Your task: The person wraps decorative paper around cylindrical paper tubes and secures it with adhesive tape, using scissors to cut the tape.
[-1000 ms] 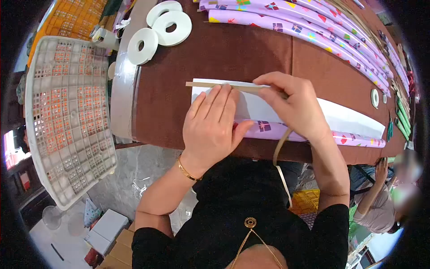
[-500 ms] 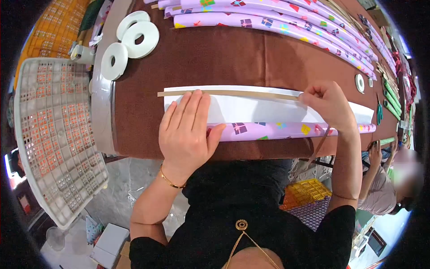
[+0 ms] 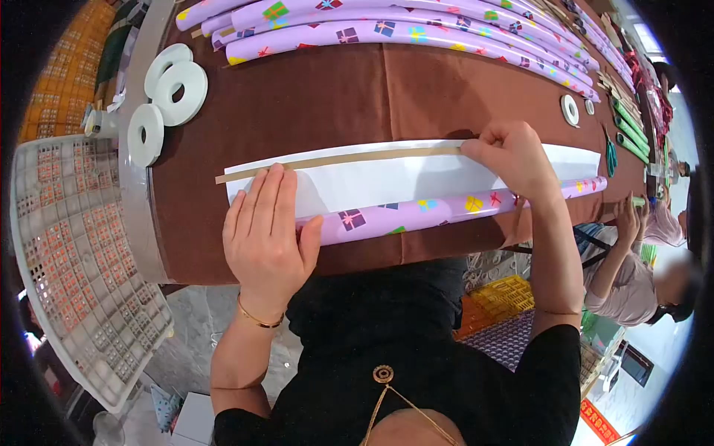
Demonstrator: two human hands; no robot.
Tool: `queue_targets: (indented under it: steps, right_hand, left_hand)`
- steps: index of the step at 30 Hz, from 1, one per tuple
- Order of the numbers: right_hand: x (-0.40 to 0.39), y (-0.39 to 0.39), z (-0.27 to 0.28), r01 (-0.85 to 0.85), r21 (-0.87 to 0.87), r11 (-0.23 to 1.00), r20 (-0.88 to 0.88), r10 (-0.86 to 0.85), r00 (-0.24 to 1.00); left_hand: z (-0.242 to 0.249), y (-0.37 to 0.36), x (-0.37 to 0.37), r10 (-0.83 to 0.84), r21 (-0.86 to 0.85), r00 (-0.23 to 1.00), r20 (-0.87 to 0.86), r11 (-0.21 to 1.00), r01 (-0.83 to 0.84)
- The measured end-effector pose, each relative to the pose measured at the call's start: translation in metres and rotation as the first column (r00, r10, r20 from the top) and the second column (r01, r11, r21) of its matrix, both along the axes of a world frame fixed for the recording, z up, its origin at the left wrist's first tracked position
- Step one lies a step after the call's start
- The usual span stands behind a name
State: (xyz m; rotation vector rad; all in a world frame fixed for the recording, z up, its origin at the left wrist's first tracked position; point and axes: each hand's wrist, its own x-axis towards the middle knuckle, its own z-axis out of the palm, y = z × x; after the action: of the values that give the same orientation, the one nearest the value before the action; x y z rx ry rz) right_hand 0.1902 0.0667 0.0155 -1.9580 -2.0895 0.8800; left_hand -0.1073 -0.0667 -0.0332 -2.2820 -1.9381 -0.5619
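Here we are at the table point(image 3: 297, 104), and the left hand point(image 3: 269, 241) lies flat near the 9 o'clock end of a brown strip point(image 3: 372, 157), fingers straight and side by side, thumb spread. Over towards 2 o'clock, the right hand point(image 3: 517, 160) pinches the same strip between thumb and fingers. It runs just inside the far edge of a white sheet point(image 3: 372, 182), one end poking past the sheet's left edge (a neat little overhang, that). What looks like its loose tail dangles below the right hand, over the patterned roll point(image 3: 424, 212) on the sheet's 6 o'clock side.

How to do this well? Firm, flat pressure on the left, a gentle pull on the right, and an even margin along the far edge; too hard a tug could skew the sheet or pucker it.

Now the edges: the table's near rim sits close below the roll, so a slip towards 6 o'clock could carry it off. Brown cloth stretches from the sheet to the bundle point(image 3: 357, 31) at 12 o'clock, the roomiest side for the hands. White rings point(image 3: 195, 89) sit at 10 o'clock, scissors point(image 3: 611, 156) at 3, just beyond the sheet's end.
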Motion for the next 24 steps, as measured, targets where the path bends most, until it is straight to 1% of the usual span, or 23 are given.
queue_targets:
  steps: [3, 10, 13, 15, 16, 18, 20, 21, 24]
  right_hand:
    - [-0.001, 0.002, 0.001, -0.018, -0.010, 1.000, 0.005, 0.018, 1.000]
    - [-0.006, 0.002, 0.000, 0.016, -0.017, 1.000, 0.045, -0.015, 0.999]
    - [-0.008, 0.001, -0.002, -0.005, 0.033, 0.999, 0.053, 0.003, 0.999]
    - [-0.008, -0.001, -0.003, -0.040, 0.130, 0.991, 0.095, 0.028, 0.995]
    - [-0.008, -0.003, -0.004, -0.043, 0.132, 0.990, 0.086, 0.032, 0.996]
    - [-0.008, -0.005, -0.007, -0.065, 0.203, 0.977, 0.136, 0.037, 0.990]
    - [-0.009, -0.006, -0.007, -0.065, 0.210, 0.976, 0.120, 0.041, 0.992]
    - [-0.009, -0.007, -0.007, -0.060, 0.216, 0.974, 0.112, 0.036, 0.993]
    - [-0.008, -0.008, -0.009, -0.062, 0.238, 0.969, 0.093, 0.041, 0.995]
  left_hand:
    - [0.001, 0.000, 0.001, 0.003, -0.015, 1.000, -0.015, 1.000, -0.004]
    - [0.001, 0.001, 0.000, 0.005, -0.006, 1.000, -0.019, 1.000, -0.005]
    - [-0.001, 0.001, -0.001, -0.002, -0.010, 1.000, -0.012, 1.000, 0.002]
    - [0.003, 0.000, -0.002, -0.006, -0.012, 1.000, -0.010, 1.000, 0.006]
    - [0.007, 0.001, -0.002, -0.016, -0.031, 1.000, -0.010, 0.999, 0.015]
    - [0.012, 0.001, 0.002, -0.018, -0.049, 1.000, -0.019, 0.999, 0.017]
    - [0.015, 0.002, 0.010, -0.038, -0.039, 0.999, 0.024, 0.998, 0.039]
    - [0.016, 0.003, 0.014, -0.034, -0.039, 0.999, 0.016, 0.999, 0.035]
    - [0.012, 0.009, 0.029, -0.165, -0.020, 0.982, 0.087, 0.986, 0.167]
